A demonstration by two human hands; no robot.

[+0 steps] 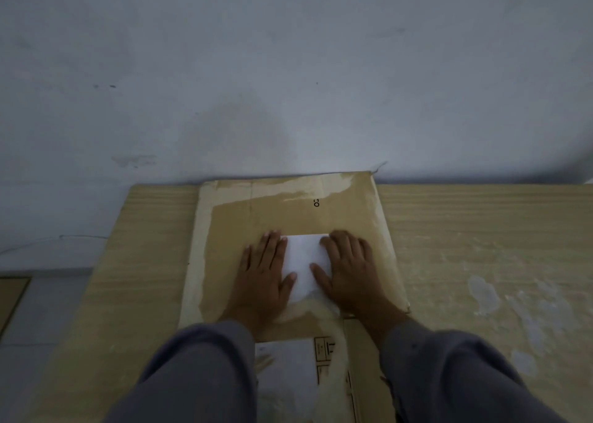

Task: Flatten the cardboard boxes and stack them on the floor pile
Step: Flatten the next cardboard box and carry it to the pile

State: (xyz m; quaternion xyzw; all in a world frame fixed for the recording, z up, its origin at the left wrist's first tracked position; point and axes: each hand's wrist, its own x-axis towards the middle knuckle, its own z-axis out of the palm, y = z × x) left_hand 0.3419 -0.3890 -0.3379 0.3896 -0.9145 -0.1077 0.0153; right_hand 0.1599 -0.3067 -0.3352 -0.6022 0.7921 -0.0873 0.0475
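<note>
Box (288, 214): flattened under both hands | left hand (264, 271), right hand (348, 268): flat, pressing

Under the left hand (264, 275) and right hand (348, 270): matt brown cardboard box (282, 214), glossy tape strips, smooth white paper label (306, 262); beside, pale wood-grain table (465, 230).

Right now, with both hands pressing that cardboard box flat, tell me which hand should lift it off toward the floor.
Probably the right hand. It lies close to the flattened cardboard box's right edge, near the loose corner at the wrist. The left hand lies farther from its edge. Both are spread flat beside the white label.
</note>
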